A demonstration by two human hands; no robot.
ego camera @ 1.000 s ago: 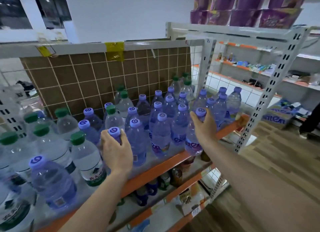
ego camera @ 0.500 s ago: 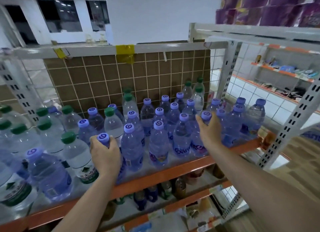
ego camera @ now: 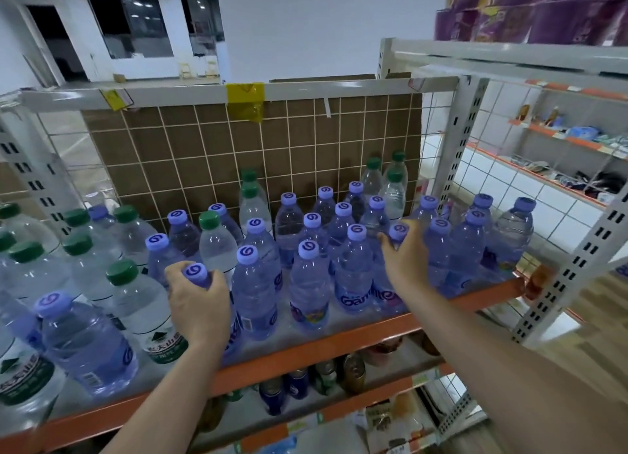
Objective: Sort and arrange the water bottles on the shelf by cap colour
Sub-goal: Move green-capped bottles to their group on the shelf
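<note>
Many water bottles stand on the orange-edged shelf [ego camera: 339,340]. Purple-capped ones fill the middle and right, green-capped ones [ego camera: 121,272] crowd the left, and a few green caps [ego camera: 373,164] stand at the back right. My left hand [ego camera: 198,306] grips the neck of a purple-capped bottle [ego camera: 196,274] at the shelf's front, next to the green-capped group. My right hand [ego camera: 406,261] grips the shoulder of another purple-capped bottle [ego camera: 398,232] in the front row, right of centre. One purple-capped bottle [ego camera: 85,345] leans among the green ones at the far left.
A white wire grid with brown cardboard [ego camera: 272,141] backs the shelf. Grey uprights [ego camera: 465,137] frame the right side. Cans and packets [ego camera: 299,382] sit on the lower shelf. Purple packs [ego camera: 530,8] are stacked above at the right. Another shelving unit [ego camera: 560,148] stands beyond.
The view has swung left and lifted a little. Both hands keep their grip on the same two purple-capped bottles, which stay on the shelf.
</note>
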